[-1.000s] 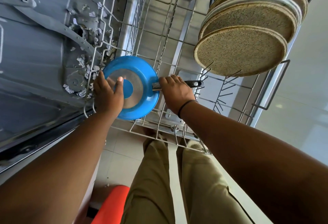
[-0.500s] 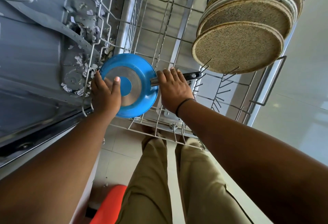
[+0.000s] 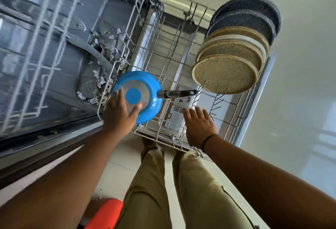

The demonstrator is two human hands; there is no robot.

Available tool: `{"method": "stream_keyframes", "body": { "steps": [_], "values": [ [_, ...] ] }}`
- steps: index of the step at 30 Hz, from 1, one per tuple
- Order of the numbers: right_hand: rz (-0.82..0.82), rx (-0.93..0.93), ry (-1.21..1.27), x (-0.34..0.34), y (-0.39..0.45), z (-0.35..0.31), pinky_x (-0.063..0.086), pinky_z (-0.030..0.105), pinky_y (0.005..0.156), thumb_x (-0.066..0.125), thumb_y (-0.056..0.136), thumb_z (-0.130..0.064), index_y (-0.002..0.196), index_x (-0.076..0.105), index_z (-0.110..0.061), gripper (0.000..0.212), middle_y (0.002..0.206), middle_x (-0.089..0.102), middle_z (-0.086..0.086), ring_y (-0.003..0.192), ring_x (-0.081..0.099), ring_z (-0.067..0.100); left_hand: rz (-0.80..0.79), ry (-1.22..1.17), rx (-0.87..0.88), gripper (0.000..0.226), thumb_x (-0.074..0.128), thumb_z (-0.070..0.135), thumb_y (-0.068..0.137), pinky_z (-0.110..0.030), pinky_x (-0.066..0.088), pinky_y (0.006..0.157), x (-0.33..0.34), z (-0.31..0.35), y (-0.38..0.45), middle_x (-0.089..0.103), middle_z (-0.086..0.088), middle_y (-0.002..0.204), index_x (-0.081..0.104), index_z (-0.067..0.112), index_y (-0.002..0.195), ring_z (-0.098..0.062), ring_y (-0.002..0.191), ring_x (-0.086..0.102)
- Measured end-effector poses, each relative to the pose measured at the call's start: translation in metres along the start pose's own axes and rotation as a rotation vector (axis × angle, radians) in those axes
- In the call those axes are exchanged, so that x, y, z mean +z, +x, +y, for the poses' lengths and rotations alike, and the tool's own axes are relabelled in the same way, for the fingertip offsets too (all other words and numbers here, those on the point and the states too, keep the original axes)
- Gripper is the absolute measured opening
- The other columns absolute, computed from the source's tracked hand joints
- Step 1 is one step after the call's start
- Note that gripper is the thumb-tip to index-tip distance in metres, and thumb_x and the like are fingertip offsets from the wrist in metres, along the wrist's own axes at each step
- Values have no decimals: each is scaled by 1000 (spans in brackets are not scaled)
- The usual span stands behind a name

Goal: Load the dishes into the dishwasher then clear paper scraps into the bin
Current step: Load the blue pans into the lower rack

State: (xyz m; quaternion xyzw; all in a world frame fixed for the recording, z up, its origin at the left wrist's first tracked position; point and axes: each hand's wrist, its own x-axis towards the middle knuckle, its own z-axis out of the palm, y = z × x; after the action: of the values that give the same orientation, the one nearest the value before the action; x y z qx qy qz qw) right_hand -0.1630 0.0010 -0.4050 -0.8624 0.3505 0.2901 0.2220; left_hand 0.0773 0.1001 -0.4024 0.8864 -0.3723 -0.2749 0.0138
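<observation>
So I'm looking down at the pulled-out white wire dishwasher rack [image 3: 174,65]. The round blue frying pan [image 3: 145,90] sits upside down in its near-left corner, black handle [image 3: 179,93] pointing right. My left hand [image 3: 118,114] lies flat on the pan's base, fingers straight. My right hand [image 3: 199,127] hovers spread out, holding nothing, just below the handle. Torn paper scraps [image 3: 99,81] litter the dishwasher floor beside the rack.

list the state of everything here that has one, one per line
blue pan: upside down in the lower rack, handle pointing right
lower rack: pulled out
plates: standing on edge in the rack
paper scraps: lying on the dishwasher floor
left hand: open, resting on the pan
right hand: open, holding nothing
</observation>
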Motion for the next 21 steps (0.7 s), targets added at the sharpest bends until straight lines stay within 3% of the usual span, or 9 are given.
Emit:
{"method": "stream_keyframes", "body": {
  "steps": [5, 14, 18, 21],
  "values": [
    [-65, -96, -131, -48, -54, 5, 4, 48, 120, 46, 93, -22, 152, 1, -12, 75, 157, 16, 13, 147, 1, 34, -85, 73, 76, 101, 25, 78, 76, -51, 27, 112, -39, 23, -76, 25, -17, 156, 16, 11, 152, -36, 142, 25],
    [-38, -362, -426, -132, -132, -25, 8, 47, 118, 48, 93, -25, 153, 3, -13, 76, 156, 21, 14, 147, 8, 34, -70, 19, -40, 97, 23, 81, 77, -45, 8, 119, -94, 36, -238, 4, -4, 162, -4, 26, 153, -23, 148, 2],
    [2, -443, -508, -140, -160, -61, 13, 48, 118, 48, 92, -24, 152, 8, -12, 73, 153, 27, 16, 145, 15, 36, -2, -27, -146, 99, 15, 79, 72, -43, 5, 117, -105, 15, -308, 7, -3, 161, 3, 24, 154, -22, 148, 6],
    [19, -523, -619, -131, -187, -106, 14, 50, 117, 42, 92, -22, 152, 8, -12, 70, 152, 28, 18, 145, 15, 38, 101, -52, -240, 98, 19, 82, 76, -49, 19, 114, -99, -15, -362, 25, -7, 157, 24, 19, 151, -29, 144, 24]
  ]
}}
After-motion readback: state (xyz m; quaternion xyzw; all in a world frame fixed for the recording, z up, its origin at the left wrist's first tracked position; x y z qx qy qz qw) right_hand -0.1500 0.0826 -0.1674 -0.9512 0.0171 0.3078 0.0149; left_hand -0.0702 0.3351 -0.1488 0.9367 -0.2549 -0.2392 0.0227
